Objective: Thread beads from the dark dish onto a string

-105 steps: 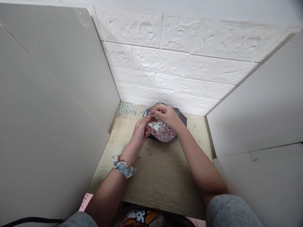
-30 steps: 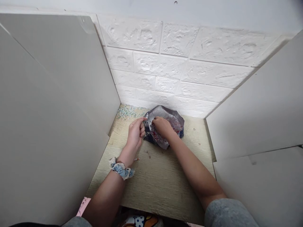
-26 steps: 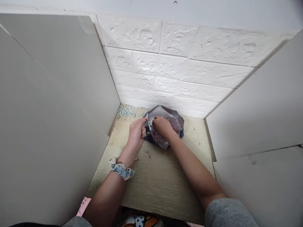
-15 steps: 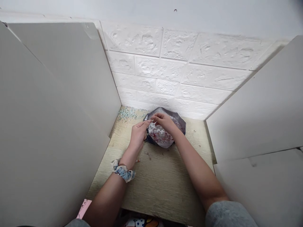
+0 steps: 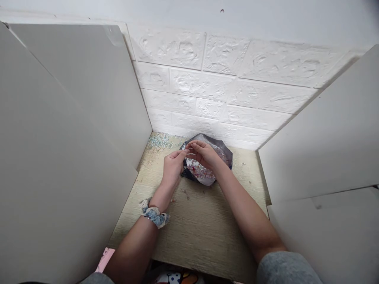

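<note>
Two bare hands show in my only feed, the head view, with their fingertips meeting, or nearly so, over the left part of a dark, open pouch (image 5: 226, 151). The left hand (image 5: 172, 167) is narrow, thumb and forefinger pinched together; the right hand (image 5: 205, 153) is bunched narrow too, and I cannot tell what, if anything, sits between those tips. The pouch rests on the table (image 5: 207, 228), just in front of the brick-patterned wall (image 5: 192, 83), with red and clear beads (image 5: 199, 170) inside. Blue-green beads (image 5: 161, 140) lie scattered to its left.

I judge the pouch light, thin and floppy, best held by its rim, opposite sides at once, since a tug on one edge could spill it. The beads look hard, slick and apt to roll, so I would want a fingertip pinch. The mouth faces up, and one blunt corner points toward the wearer. Its outline looks about as broad as deep, so I read no clear long axis.
</note>
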Demonstrator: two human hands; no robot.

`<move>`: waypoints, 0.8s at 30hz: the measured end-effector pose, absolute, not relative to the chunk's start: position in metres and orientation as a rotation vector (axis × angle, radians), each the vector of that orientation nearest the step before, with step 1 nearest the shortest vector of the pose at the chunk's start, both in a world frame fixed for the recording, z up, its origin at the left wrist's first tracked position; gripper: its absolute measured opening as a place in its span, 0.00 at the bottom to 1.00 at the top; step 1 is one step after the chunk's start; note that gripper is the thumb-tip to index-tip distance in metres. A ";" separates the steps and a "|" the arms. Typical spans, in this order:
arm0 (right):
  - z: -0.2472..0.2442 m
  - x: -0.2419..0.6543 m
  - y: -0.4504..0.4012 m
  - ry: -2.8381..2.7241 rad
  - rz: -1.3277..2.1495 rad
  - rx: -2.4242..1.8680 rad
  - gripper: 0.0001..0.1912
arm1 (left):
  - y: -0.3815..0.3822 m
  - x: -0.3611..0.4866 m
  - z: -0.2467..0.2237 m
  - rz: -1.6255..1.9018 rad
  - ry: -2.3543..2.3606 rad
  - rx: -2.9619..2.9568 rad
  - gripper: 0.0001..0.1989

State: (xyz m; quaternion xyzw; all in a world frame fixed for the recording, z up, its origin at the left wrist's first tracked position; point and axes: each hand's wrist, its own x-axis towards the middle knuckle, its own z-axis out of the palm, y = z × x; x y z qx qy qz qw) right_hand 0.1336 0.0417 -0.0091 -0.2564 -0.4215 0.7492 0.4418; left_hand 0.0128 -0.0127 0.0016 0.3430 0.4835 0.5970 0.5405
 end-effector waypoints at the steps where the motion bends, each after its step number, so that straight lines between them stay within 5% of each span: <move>1: -0.009 0.133 0.041 -1.041 1.856 -0.633 0.15 | -0.013 0.013 0.001 1.421 1.153 0.817 0.12; 24: -0.009 0.125 0.036 -0.964 1.843 -0.653 0.15 | -0.012 0.012 0.000 1.443 1.174 0.833 0.12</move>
